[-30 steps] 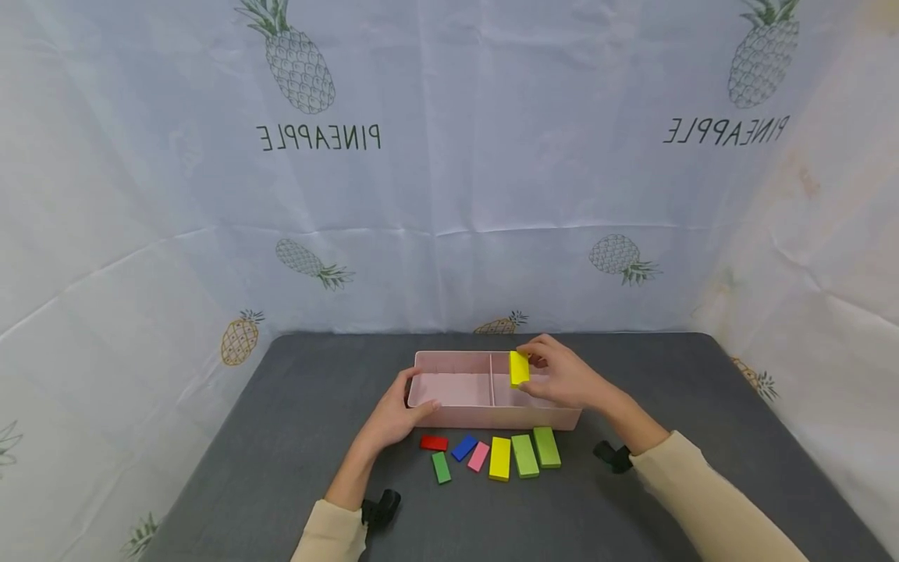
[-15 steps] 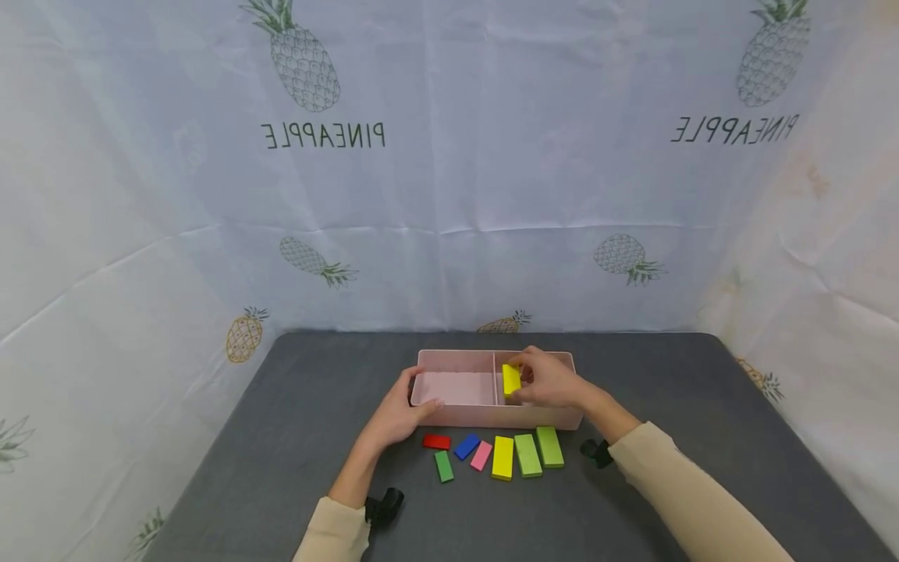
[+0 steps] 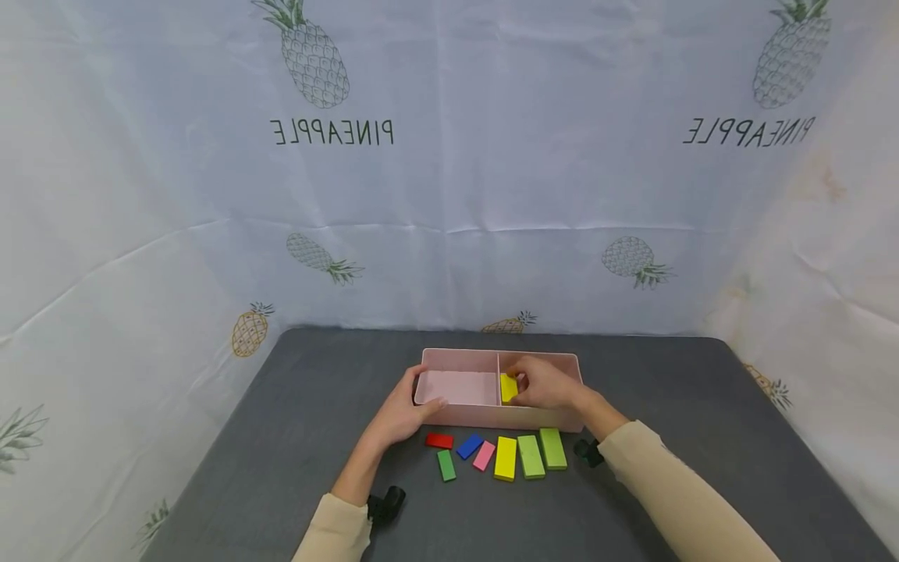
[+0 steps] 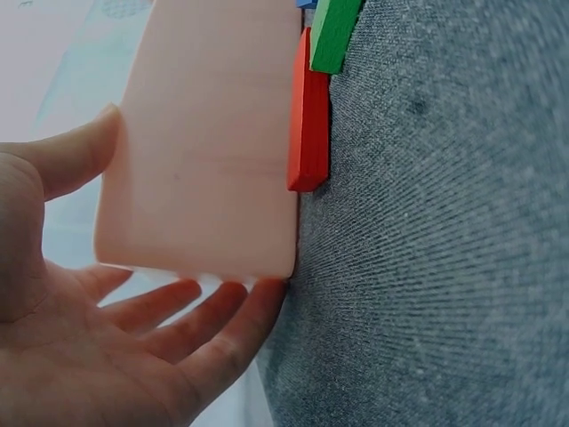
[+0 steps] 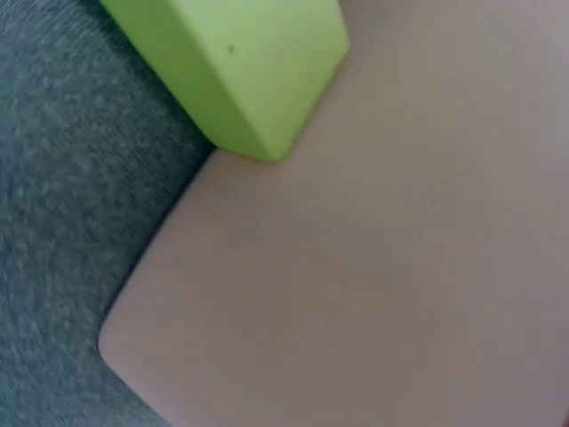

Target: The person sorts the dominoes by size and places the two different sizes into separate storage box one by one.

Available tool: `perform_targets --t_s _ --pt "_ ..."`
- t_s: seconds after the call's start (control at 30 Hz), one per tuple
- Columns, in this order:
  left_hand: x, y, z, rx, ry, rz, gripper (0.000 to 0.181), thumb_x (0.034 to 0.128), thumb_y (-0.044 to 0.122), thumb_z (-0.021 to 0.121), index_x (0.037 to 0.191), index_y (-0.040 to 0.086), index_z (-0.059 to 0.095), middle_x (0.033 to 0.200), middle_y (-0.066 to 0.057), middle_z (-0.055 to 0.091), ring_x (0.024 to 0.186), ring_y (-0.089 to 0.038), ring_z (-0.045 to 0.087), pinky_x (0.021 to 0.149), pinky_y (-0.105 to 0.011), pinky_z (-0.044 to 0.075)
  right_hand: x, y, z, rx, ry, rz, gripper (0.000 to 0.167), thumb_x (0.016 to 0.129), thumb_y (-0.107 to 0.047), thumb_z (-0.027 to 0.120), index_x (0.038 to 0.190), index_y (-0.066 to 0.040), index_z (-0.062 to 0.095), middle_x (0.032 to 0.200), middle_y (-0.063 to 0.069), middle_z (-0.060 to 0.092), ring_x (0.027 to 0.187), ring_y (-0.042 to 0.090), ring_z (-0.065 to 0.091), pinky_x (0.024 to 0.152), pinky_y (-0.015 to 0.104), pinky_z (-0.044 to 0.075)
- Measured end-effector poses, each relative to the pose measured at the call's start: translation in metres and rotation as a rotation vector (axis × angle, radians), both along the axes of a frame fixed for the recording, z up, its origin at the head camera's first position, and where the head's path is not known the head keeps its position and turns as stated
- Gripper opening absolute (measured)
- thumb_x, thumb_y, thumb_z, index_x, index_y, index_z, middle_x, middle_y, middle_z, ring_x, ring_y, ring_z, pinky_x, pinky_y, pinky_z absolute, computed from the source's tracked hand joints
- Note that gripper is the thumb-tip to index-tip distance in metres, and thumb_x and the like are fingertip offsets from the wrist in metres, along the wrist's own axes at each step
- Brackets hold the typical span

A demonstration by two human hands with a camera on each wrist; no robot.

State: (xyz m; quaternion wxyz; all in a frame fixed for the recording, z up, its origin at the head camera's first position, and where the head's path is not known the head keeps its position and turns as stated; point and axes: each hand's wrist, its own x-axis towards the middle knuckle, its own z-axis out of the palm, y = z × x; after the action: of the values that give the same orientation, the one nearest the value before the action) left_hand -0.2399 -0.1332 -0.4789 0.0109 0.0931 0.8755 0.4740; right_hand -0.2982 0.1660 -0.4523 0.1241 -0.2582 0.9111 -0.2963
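A pink two-compartment box (image 3: 460, 388) stands on the dark table. My left hand (image 3: 399, 410) holds its left end. In the left wrist view the thumb of my left hand (image 4: 116, 338) touches the rim at the front wall, and the fingers lie against the end wall. Inside the right compartment, close to the divider, my right hand (image 3: 550, 385) pinches a yellow block (image 3: 509, 389). The hand hides part of that compartment. The right wrist view shows only the box's outer wall (image 5: 356, 294) and a light green block (image 5: 258, 71), not the hand.
Along the box's front lie a red block (image 3: 439, 441), a dark green block (image 3: 446, 466), a blue block (image 3: 470, 446), a pink block (image 3: 484, 456), another yellow block (image 3: 505, 459) and two light green blocks (image 3: 531, 457). A pineapple-print cloth (image 3: 449, 172) hangs behind the table.
My right hand has lowered the yellow block into the right compartment, moving it slightly left toward the divider. The left hand has stayed at the box's left end.
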Motion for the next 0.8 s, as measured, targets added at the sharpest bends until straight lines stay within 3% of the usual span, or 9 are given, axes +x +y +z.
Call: perform_targets --t_s 0.37,0.57,0.8 --pt "0.001 0.003 0.0 -0.013 -0.004 0.007 0.078 0.0919 0.032 0.075 0.152 0.001 0.036 0.151 -0.026 0.043 0.132 -0.042 0.047 0.109 -0.063 0.035 0.0 -0.001 -0.005 -0.001 -0.032 -0.062 0.053 0.084 -0.012 0.082 0.133 0.001 0.064 0.118 0.006 0.068 0.083 0.015 0.059 0.077 0.03 0.055" --pt "0.002 0.003 0.002 -0.003 -0.013 0.008 0.078 0.0921 0.032 0.075 0.152 0.001 0.036 0.151 -0.027 0.042 0.132 -0.042 0.046 0.11 -0.063 0.034 0.006 -0.001 0.003 -0.016 0.013 -0.057 0.045 0.087 -0.013 0.08 0.129 -0.004 0.067 0.122 0.009 0.068 0.089 0.015 0.061 0.079 0.03 0.057" --pt "0.002 0.002 0.002 -0.012 -0.01 0.009 0.08 0.0915 0.034 0.076 0.152 0.0 0.036 0.151 -0.027 0.043 0.131 -0.042 0.047 0.11 -0.063 0.035 0.016 0.005 0.018 -0.086 0.099 -0.012 0.044 0.091 -0.014 0.075 0.131 0.001 0.064 0.125 0.017 0.066 0.096 0.021 0.063 0.083 0.037 0.058"
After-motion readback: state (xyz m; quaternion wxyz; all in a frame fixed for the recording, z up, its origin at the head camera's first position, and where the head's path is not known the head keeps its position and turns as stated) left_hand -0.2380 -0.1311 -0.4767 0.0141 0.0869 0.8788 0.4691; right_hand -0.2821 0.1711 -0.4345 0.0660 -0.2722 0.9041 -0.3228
